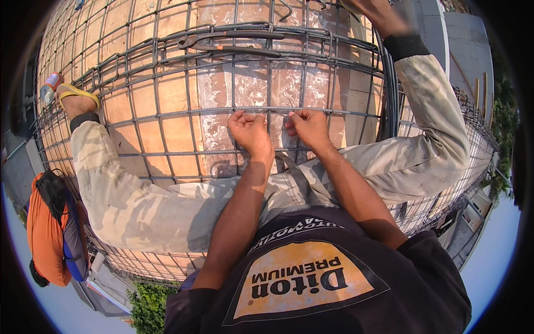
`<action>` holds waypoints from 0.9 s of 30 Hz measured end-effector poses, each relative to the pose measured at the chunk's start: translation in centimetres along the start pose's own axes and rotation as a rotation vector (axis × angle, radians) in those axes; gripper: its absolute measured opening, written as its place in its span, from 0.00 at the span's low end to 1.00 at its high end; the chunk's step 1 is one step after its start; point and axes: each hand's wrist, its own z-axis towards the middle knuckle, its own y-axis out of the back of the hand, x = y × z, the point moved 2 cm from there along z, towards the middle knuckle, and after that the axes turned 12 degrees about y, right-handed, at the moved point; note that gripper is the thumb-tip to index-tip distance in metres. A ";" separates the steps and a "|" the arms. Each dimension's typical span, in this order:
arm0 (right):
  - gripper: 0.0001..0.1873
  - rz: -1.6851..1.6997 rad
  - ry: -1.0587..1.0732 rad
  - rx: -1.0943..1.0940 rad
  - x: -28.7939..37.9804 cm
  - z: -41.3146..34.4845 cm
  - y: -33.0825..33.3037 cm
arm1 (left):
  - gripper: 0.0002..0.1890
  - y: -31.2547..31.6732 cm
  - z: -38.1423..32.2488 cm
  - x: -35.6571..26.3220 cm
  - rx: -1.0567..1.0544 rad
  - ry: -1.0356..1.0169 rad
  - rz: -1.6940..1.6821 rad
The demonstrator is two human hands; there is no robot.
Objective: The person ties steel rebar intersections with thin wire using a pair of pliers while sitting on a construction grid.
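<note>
My left hand (252,132) is palm up with its fingers curled, just below a horizontal reinforcing bar (283,109) of the steel mesh. Beside it my right hand (309,127) has its thumb and fingertips drawn together near the same bar. A thin wire between the fingers would be too fine to make out. Beyond both hands, long-handled nippers (249,51) with dark grips lie across a cluster of bars, jaws to the left. Under the mesh is a stained brown panel (250,89) between paler plywood sheets (175,104).
My legs straddle the mesh; a yellow flip-flop (96,99) is on my left foot. Near it stands a red-and-white can (52,80). Thick bars (390,87) run in a bundle along the right. A bent bar end (286,12) sticks up ahead. Orange cloth (46,234) shows at far left.
</note>
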 end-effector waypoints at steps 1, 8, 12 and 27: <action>0.12 -0.019 0.059 -0.009 -0.2 -0.1 -0.2 | 0.26 0.2 0.2 0.0 -0.002 -0.032 0.001; 0.09 0.299 -0.051 -0.145 1.5 -1.2 -2.2 | 0.25 0.3 -0.9 -0.8 0.036 -0.089 0.015; 0.07 0.443 -0.088 -0.212 1.2 -1.1 -3.6 | 0.26 0.3 -1.0 -1.2 0.054 -0.183 0.059; 0.10 -0.017 0.302 -0.244 1.7 -1.6 -4.8 | 0.23 -3.4 -1.0 -5.7 0.296 -0.296 0.535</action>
